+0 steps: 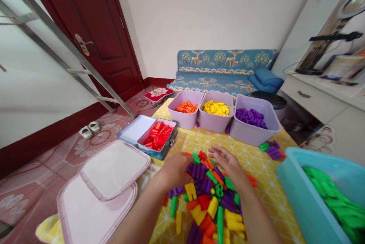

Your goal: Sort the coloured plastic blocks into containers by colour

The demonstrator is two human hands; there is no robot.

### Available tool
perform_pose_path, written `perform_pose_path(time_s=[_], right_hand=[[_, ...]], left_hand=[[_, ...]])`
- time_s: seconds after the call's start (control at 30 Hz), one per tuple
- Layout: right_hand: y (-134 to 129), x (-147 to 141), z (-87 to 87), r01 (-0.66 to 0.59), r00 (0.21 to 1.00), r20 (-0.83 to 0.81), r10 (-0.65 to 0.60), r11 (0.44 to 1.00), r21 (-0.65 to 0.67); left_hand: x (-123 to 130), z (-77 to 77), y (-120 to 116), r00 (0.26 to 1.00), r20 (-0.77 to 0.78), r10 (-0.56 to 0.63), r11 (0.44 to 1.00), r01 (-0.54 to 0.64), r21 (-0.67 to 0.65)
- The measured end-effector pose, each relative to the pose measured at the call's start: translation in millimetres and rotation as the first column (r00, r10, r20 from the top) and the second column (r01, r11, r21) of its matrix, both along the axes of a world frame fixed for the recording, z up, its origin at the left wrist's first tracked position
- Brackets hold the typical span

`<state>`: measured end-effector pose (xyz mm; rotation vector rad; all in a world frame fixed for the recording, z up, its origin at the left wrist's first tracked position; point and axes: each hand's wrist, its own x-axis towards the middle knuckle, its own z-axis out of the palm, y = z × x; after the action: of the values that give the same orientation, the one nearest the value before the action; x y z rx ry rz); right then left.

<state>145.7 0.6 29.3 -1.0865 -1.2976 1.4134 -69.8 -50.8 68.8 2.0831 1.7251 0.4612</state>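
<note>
A mixed pile of small plastic tube pieces (212, 194) in purple, green, yellow, red and orange lies on the table in front of me. My left hand (178, 168) rests at the pile's left side, its fingers curled down and mostly hidden beside the purple pieces. On the far right side of the heap, my right hand (226, 162) is open, fingers stretched out, with no piece visible in it. Past the hands stand three lilac bins, with orange pieces (186, 107), yellow pieces (216, 108) and purple pieces (251, 118). Red pieces (157, 135) fill an open tin box (161, 153).
A turquoise tub (293, 190) with green pieces (332, 190) stands at the right. Pale lids (114, 168) overlap at the left. Loose pieces (273, 150) lie near the tub on the yellow tablecloth (253, 164). Beyond are a blue sofa (216, 78) and a metal ladder (62, 50).
</note>
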Motion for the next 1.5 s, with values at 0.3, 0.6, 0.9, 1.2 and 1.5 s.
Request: perform_pose_path(time_s=[0.3, 0.6, 0.9, 1.2, 1.5], right_hand=[[-4, 0, -16.4, -0.075, 0.916, 0.400, -0.018, 0.973, 0.216], [8, -9, -25.2, -0.014, 0.998, 0.063, 0.011, 0.999, 0.048], [7, -8, -21.1, 0.049, 0.987, 0.149, -0.065, 0.993, 0.107], [-13, -12, 15.0, 0.199, 0.881, 0.292, -0.372, 0.852, 0.485], [10, 17, 133.4, 0.659, 0.485, -0.282, -0.828, 0.134, 0.740]], left_hand=[[58, -27.3, 20, 0.974, 0.179, 0.137, 0.989, -0.144, 0.022], [67, -73.0, 64, 0.378, 0.891, 0.249, 0.967, -0.148, -0.208], [69, -68.5, 59, 0.433, 0.869, 0.241, 0.967, -0.180, -0.178], [68, -62.6, 54, 0.509, 0.838, 0.195, 0.974, -0.202, -0.104], [66, -71.6, 61, 0.450, 0.860, 0.240, 0.954, -0.271, -0.125]])
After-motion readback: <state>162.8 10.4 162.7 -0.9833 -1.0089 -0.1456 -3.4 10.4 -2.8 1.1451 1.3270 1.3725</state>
